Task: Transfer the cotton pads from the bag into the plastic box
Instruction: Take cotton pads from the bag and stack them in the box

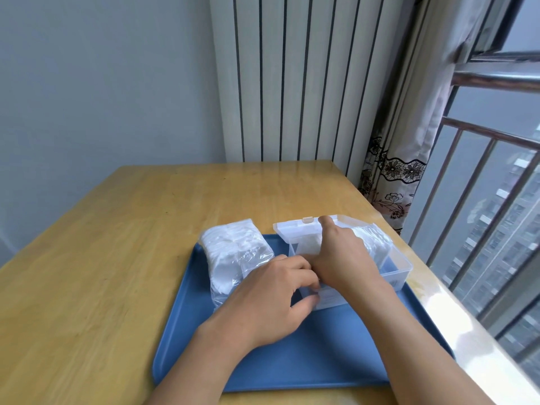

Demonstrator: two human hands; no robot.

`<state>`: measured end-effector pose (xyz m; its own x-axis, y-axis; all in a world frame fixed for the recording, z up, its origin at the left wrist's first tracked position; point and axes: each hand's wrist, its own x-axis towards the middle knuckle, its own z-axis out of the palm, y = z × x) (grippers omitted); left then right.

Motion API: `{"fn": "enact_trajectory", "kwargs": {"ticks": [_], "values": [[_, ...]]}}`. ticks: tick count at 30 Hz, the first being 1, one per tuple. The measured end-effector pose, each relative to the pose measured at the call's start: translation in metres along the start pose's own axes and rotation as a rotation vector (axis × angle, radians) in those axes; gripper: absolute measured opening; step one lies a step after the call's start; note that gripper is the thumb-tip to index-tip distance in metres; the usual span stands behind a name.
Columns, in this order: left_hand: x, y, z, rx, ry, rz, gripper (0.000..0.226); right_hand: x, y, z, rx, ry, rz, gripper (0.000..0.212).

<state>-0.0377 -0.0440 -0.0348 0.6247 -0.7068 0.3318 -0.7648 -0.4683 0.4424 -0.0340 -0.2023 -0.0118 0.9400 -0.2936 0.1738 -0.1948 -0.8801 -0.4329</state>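
Observation:
A clear plastic bag [233, 255] stuffed with white cotton pads lies on the left part of a blue tray [292, 361]. Right of it stands the clear plastic box [397, 273], its hinged lid [295, 229] tipped back open. More cotton pads [374, 239] stand packed in the box's far right side. My right hand [342, 255] reaches down into the box, holding a stack of pads, index finger stretched up against the lid; its other fingertips are hidden. My left hand [263, 305] grips the box's near left corner, beside the bag.
The tray sits on a wooden table [117, 244] whose right edge meets a pale window sill [467, 325]. A radiator [292, 83] and a patterned curtain [394, 171] stand behind the table. Window bars run along the right.

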Motion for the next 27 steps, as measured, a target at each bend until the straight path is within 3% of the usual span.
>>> {"fn": "enact_trajectory", "kwargs": {"ticks": [3,4,6,7,9,11,14,16,19,22,27], "values": [[0.0,0.001,0.0,-0.019,0.035,0.005,0.013,-0.014,0.004,-0.02,-0.001,0.011,-0.008,0.069],[-0.001,0.002,-0.001,-0.031,0.051,0.003,0.015,-0.019,0.006,-0.027,0.005,0.057,-0.027,0.061],[0.0,0.003,-0.004,-0.066,0.099,0.004,0.017,-0.022,0.013,-0.038,0.146,0.16,-0.087,0.021],[0.0,0.003,-0.006,-0.09,0.143,0.001,0.017,-0.022,0.017,-0.042,0.252,0.128,-0.118,0.004],[0.002,0.002,-0.013,-0.125,0.293,-0.029,0.017,-0.02,0.02,-0.043,0.36,-0.11,-0.161,0.021],[0.004,-0.006,-0.024,-0.124,0.506,-0.081,0.017,-0.019,0.021,-0.037,0.278,-0.343,-0.182,0.028],[0.003,-0.031,-0.044,-0.02,0.726,-0.206,0.031,-0.016,0.024,-0.027,0.169,-0.42,-0.19,0.032],[-0.001,-0.051,-0.053,0.026,0.682,-0.369,0.054,-0.015,0.025,-0.023,0.108,-0.461,-0.183,0.034],[-0.01,-0.074,-0.056,-0.043,0.41,-0.582,0.078,-0.017,0.021,-0.019,0.02,-0.468,-0.212,0.022],[-0.018,-0.084,-0.056,-0.258,0.167,-0.617,0.104,-0.017,0.02,-0.016,-0.028,-0.445,-0.175,0.024],[-0.023,-0.093,-0.062,-0.264,0.097,-0.574,0.111,-0.019,0.02,-0.022,0.08,-0.353,-0.196,0.021]]}}
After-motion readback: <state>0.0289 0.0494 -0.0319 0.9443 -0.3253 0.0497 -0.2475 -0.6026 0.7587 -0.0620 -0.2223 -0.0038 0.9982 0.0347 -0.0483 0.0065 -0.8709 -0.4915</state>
